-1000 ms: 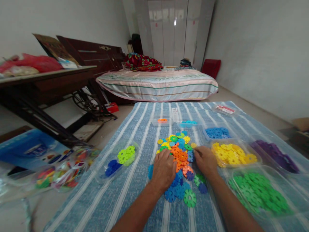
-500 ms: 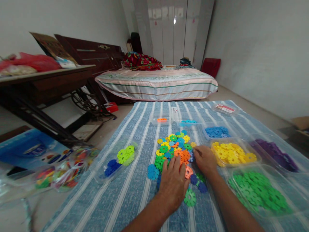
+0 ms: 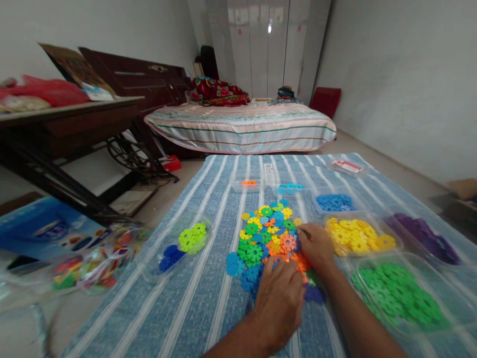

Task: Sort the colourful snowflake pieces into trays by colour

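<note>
**Crowded fingers over a slippery heap**

From where I stand, the trouble spot is the mixed heap of notched plastic discs (image 3: 254, 252), lying mid-table on the striped cloth (image 3: 201, 293). The left hand (image 3: 280, 301) is palm down at the near side, fingers bent and slightly apart among the orange discs (image 3: 301, 260). The right hand (image 3: 317, 247) is curled at the heap's right edge, thumb and forefinger drawn close. The fingers cover whatever lies beneath them, so I can't tell whether either hand pinches a disc.

The pieces overlap loosely, so a careless drag of the left fingers could pull neighbours along and spread the heap. Notches might also catch, bringing up two discs as one. The coral disc (image 3: 288, 242) is so near orange in tone that it could easily be mistaken for it. The dark purple discs (image 3: 313, 293) sit low beside the left hand, where the wrist could brush them aside. And the right forearm passes close to the tub (image 3: 372, 254) of yellow discs (image 3: 354, 234); a backward swing of the elbow could jog the green discs (image 3: 402, 296) too.
</note>
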`<action>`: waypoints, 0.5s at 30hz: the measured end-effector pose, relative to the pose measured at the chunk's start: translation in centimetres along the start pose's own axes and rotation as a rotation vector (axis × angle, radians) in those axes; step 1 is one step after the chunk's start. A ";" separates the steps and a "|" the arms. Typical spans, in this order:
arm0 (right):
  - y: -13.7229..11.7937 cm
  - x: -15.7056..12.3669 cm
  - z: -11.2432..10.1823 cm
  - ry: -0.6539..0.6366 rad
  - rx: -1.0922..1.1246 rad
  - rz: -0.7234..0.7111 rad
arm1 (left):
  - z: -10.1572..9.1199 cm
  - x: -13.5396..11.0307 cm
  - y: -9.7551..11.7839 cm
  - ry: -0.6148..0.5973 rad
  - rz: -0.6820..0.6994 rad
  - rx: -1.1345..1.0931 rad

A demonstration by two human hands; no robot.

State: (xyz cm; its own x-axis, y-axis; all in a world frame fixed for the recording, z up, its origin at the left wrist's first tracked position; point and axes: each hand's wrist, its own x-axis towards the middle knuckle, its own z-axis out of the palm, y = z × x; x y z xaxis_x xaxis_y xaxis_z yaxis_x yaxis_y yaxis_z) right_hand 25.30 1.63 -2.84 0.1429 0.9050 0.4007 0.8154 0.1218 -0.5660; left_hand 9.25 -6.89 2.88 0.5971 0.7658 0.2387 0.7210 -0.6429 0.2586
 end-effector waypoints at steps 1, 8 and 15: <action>0.0 0.0 0.0 -0.003 -0.006 0.001 | -0.2 0.3 -0.4 0.016 -0.030 0.005; 0.0 -0.1 0.1 -0.015 -0.024 0.040 | -1.8 3.3 -3.4 -0.015 -0.361 0.152; -0.3 0.0 -0.2 -0.023 -0.008 0.035 | -1.1 3.3 -3.9 -0.056 -0.325 0.165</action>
State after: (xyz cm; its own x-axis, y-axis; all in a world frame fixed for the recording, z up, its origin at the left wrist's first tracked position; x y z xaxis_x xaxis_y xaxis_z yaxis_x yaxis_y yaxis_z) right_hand 25.14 1.55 -2.56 0.1587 0.9177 0.3643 0.8148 0.0867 -0.5733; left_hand 8.00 -1.84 3.71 0.3428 0.9322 0.1163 0.9205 -0.3581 0.1567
